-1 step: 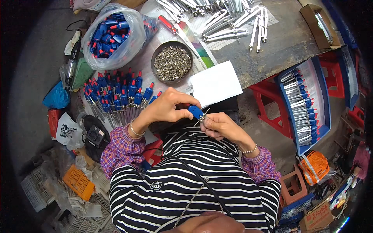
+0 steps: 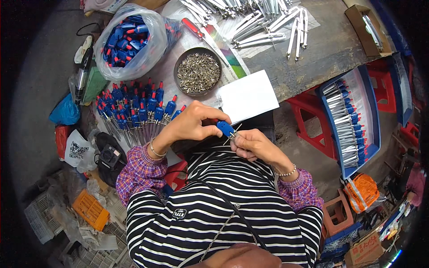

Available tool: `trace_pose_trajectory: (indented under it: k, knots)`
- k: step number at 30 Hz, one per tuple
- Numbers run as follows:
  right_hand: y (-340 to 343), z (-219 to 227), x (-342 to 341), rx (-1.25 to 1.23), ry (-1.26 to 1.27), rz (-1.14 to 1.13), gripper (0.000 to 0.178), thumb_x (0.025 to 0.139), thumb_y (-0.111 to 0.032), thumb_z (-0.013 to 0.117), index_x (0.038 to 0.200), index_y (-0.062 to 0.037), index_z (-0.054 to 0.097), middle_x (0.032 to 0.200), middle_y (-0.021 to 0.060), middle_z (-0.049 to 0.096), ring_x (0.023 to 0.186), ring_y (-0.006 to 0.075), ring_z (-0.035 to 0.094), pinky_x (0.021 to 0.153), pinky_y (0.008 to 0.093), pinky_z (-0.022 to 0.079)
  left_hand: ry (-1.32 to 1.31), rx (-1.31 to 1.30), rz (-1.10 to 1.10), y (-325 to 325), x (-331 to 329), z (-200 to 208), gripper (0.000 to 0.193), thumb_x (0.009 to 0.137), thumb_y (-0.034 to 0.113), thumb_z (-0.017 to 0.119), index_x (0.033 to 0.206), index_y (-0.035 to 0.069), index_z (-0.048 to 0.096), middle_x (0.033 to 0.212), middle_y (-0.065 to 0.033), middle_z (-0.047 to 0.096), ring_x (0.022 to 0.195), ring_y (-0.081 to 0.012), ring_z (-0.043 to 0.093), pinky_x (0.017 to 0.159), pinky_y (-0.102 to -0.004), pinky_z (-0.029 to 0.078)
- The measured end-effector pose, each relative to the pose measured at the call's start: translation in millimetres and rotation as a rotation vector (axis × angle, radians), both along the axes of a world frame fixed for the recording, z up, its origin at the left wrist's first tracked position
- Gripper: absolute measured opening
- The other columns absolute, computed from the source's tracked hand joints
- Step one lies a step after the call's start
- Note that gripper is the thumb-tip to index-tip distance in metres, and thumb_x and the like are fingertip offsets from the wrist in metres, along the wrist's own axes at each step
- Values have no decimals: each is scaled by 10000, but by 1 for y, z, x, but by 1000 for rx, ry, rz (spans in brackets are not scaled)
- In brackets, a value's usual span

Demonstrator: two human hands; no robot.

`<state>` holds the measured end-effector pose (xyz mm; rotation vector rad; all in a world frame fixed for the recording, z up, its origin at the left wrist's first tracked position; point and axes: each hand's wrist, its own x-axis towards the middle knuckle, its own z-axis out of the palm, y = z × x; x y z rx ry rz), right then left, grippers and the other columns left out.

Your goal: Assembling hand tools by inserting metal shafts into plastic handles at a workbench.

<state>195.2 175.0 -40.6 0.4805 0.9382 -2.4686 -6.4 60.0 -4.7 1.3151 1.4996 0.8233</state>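
Observation:
Close in front of my body, my left hand pinches a blue plastic handle between thumb and forefinger. My right hand is closed at the other end of that handle, where small metal pieces and thin rods show between the fingertips. What exactly the right fingers hold is partly hidden. Left of my left hand lies a fanned pile of finished-looking blue handles with red tips and metal rods. Beyond my hands stands a round dark bowl full of small metal pins.
A clear plastic bag of blue and red handles stands back left. A red-handled screwdriver, white card and several metal arms lie on the table. Right, a blue tray of assembled pieces rests by red stools.

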Motion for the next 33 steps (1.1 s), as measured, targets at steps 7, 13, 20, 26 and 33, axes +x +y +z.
trace_pose_trajectory:
  k: [7,13,20,26,33]
  knots:
    - [1,5,-2,15,-21,-16,303,982,-268,438,849,-17,544,565,-39,432,421,12,286,371,168,199,-18,68,54,-2,1,-4,287,663,97,764,928,18,688,765,-106,686,668,-179,666,589,-275,504]
    - [2,4,-2,14,-21,1,297,981,-261,438,848,-16,542,567,-38,434,421,15,289,373,171,200,-27,26,22,0,0,-1,290,670,106,766,933,14,688,763,-101,686,664,-172,662,586,-272,500]
    - [4,2,-4,-30,-42,1,268,978,-222,437,833,-18,533,568,-34,437,416,14,284,370,173,196,-37,13,22,2,-2,-4,295,667,92,765,934,1,684,772,-103,687,680,-160,661,601,-263,503]
    - [3,2,-5,-37,-50,-6,269,974,-228,451,824,-21,532,563,-34,431,416,14,284,370,173,200,-13,-2,21,2,-4,-6,295,658,72,763,928,-11,679,778,-107,688,693,-157,664,617,-264,510]
    - [2,5,-2,99,-30,-19,233,948,-203,471,844,-19,567,610,-6,546,447,34,430,402,164,337,-29,-38,27,4,1,1,296,654,59,757,936,9,682,776,-100,686,679,-151,661,590,-252,499]
